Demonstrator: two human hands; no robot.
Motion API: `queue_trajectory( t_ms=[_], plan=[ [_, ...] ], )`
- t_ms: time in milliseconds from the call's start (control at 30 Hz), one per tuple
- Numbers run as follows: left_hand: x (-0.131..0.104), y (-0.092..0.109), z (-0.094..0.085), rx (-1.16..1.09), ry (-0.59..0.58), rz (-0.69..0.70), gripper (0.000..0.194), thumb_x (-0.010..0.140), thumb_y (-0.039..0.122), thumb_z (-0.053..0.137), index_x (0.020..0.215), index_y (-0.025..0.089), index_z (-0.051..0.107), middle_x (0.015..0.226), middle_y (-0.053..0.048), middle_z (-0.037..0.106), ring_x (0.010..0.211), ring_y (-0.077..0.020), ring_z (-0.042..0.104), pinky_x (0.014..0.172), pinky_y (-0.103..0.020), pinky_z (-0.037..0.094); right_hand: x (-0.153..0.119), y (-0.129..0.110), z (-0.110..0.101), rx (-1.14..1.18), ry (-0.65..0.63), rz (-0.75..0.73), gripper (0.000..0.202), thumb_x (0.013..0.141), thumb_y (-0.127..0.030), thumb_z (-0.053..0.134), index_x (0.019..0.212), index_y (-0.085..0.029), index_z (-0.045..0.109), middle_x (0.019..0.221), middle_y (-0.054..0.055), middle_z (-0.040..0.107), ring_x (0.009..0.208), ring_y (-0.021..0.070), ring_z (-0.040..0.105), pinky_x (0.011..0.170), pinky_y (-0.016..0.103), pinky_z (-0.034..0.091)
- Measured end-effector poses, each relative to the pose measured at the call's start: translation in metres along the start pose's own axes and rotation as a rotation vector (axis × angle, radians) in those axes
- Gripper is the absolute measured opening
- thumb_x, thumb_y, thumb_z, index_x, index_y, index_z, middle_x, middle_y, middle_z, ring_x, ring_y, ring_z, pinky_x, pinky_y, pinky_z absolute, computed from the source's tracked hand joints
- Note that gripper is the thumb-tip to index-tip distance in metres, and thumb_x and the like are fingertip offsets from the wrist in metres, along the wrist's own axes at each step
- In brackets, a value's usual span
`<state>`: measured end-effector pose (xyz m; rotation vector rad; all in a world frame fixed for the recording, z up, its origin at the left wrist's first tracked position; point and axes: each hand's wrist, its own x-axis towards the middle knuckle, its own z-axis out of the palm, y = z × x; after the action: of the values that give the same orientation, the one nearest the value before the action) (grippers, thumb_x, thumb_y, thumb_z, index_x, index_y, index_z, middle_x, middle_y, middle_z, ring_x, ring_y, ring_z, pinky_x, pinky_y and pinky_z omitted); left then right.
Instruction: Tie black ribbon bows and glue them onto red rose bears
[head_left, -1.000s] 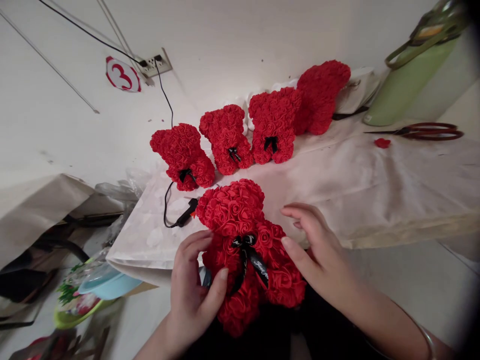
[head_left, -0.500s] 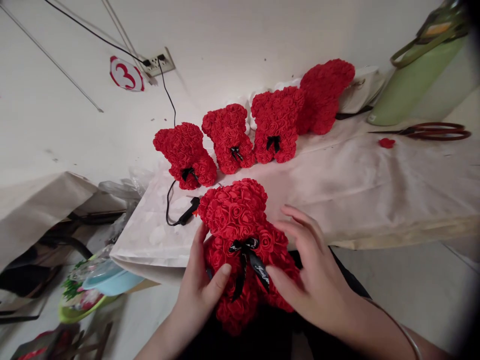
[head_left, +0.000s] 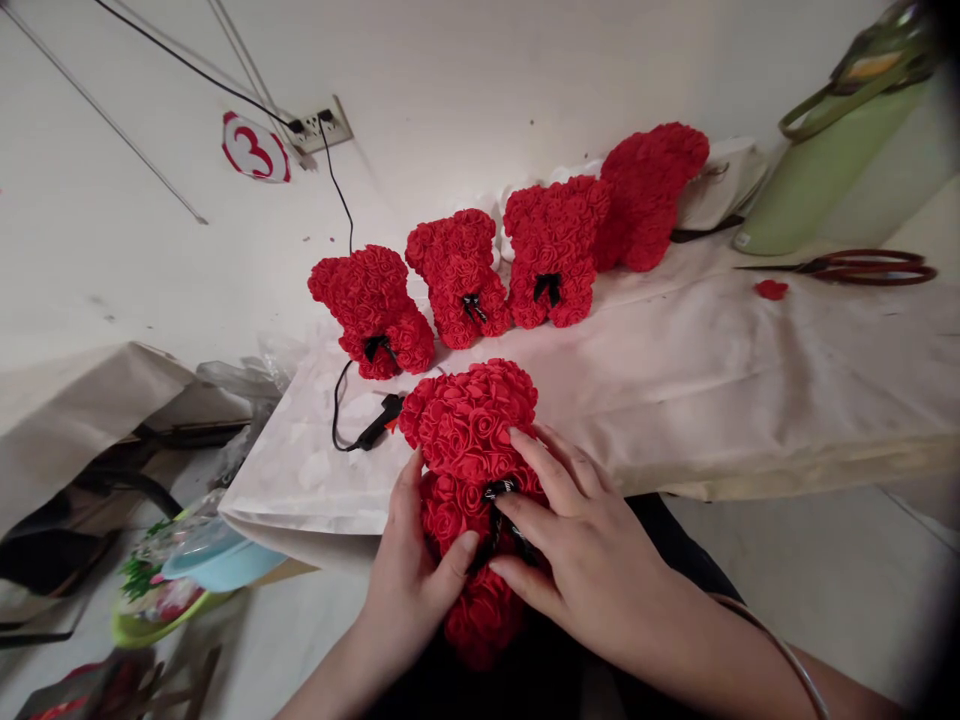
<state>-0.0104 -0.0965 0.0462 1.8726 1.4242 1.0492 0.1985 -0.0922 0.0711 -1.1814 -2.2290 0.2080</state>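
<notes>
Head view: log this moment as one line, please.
left hand: grips side of red foam-rose bear | right hand: fingers on its black ribbon bow | four red rose bears on cloth-covered table
</notes>
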Motion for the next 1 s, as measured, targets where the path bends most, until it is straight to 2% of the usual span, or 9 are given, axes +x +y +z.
queue_trajectory(
  t_ms=[133, 233, 333, 400, 500, 600, 667, 867, 1000],
  plan=[
    [0.001, -0.004, 0.001, -0.017, 0.008, -0.011, 0.077, 0.088, 0.04, 0.06, 0.151, 0.028, 0.017, 0.149, -0.013, 0.038, 0.134, -0.0313, 0.044, 0.113, -0.055, 0.032, -0.002, 0.002, -0.002, 0.077, -0.008, -0.012, 0.026, 0.086, -0.035, 0.063, 0.107, -0.021, 0.067, 0.156, 0.012, 0.026, 0.14, 0.0383, 0.029, 0.109, 0.058, 0.037],
    [0.0, -0.006, 0.0, -0.021, 0.006, -0.01, 0.077, 0.088, 0.04, 0.059, 0.151, 0.026, 0.018, 0.149, -0.014, 0.038, 0.134, -0.032, 0.044, 0.113, -0.056, 0.032, -0.009, 0.009, -0.005, 0.228, 0.046, -0.002, 0.028, 0.087, -0.031, 0.06, 0.113, -0.022, 0.059, 0.152, 0.011, 0.028, 0.14, 0.0307, 0.032, 0.111, 0.049, 0.04],
    [-0.001, -0.005, -0.002, -0.01, 0.01, -0.01, 0.077, 0.088, 0.041, 0.059, 0.151, 0.026, 0.018, 0.151, -0.014, 0.036, 0.136, -0.0317, 0.042, 0.114, -0.055, 0.032, -0.013, 0.019, -0.006, 0.294, 0.2, 0.121, 0.036, 0.089, -0.031, 0.056, 0.122, -0.021, 0.047, 0.144, 0.014, 0.037, 0.135, 0.0271, 0.04, 0.11, 0.048, 0.042],
    [-0.001, -0.005, -0.004, -0.011, 0.0, -0.025, 0.077, 0.089, 0.041, 0.058, 0.152, 0.027, 0.016, 0.153, -0.012, 0.034, 0.138, -0.0306, 0.04, 0.114, -0.053, 0.033, -0.014, 0.028, -0.003, 0.307, 0.22, 0.213, 0.047, 0.091, -0.036, 0.052, 0.134, -0.021, 0.037, 0.144, 0.016, 0.037, 0.136, 0.0287, 0.039, 0.11, 0.052, 0.04],
    [0.0, -0.008, -0.007, -0.004, -0.035, -0.054, 0.08, 0.09, 0.042, 0.056, 0.153, 0.028, 0.01, 0.157, -0.012, 0.029, 0.142, -0.0298, 0.035, 0.115, -0.052, 0.033, -0.014, 0.038, 0.005, 0.433, 0.062, 0.306, 0.059, 0.096, -0.045, 0.044, 0.146, -0.021, 0.025, 0.15, 0.016, 0.036, 0.138, 0.0297, 0.038, 0.112, 0.055, 0.037],
    [-0.001, -0.012, -0.013, 0.052, -0.085, -0.095, 0.084, 0.09, 0.045, 0.054, 0.154, 0.027, 0.004, 0.157, -0.013, 0.029, 0.143, -0.0309, 0.031, 0.115, -0.055, 0.032, -0.015, 0.042, 0.013, 0.617, -0.112, 0.33, 0.06, 0.097, -0.049, 0.04, 0.149, -0.022, 0.026, 0.152, 0.013, 0.037, 0.141, 0.0269, 0.035, 0.117, 0.053, 0.03],
    [-0.004, -0.011, -0.017, 0.11, -0.117, -0.093, 0.085, 0.091, 0.045, 0.053, 0.155, 0.026, 0.001, 0.156, -0.014, 0.031, 0.143, -0.0319, 0.032, 0.113, -0.056, 0.034, -0.017, 0.04, 0.014, 0.687, -0.163, 0.323, 0.062, 0.097, -0.049, 0.04, 0.151, -0.023, 0.023, 0.154, 0.012, 0.035, 0.144, 0.0252, 0.031, 0.119, 0.051, 0.026],
    [-0.009, 0.017, -0.034, 0.276, -0.051, 0.18, 0.085, 0.09, 0.04, 0.054, 0.155, 0.026, 0.002, 0.156, -0.014, 0.031, 0.141, -0.033, 0.036, 0.108, -0.055, 0.041, -0.024, 0.022, -0.01, 0.587, -0.083, 0.153, 0.073, 0.096, -0.043, 0.047, 0.154, -0.026, 0.007, 0.16, 0.009, 0.021, 0.148, 0.0263, 0.02, 0.119, 0.05, 0.026],
    [0.014, 0.03, -0.035, 0.31, 0.071, 0.369, 0.094, 0.081, 0.043, 0.064, 0.154, 0.019, 0.011, 0.147, -0.019, 0.042, 0.136, -0.0354, 0.043, 0.105, -0.051, 0.046, -0.015, 0.024, -0.017, 0.359, 0.076, 0.065, 0.081, 0.094, -0.037, 0.05, 0.155, -0.025, -0.003, 0.162, 0.01, 0.012, 0.149, 0.0272, 0.016, 0.118, 0.048, 0.029]
  ],
)
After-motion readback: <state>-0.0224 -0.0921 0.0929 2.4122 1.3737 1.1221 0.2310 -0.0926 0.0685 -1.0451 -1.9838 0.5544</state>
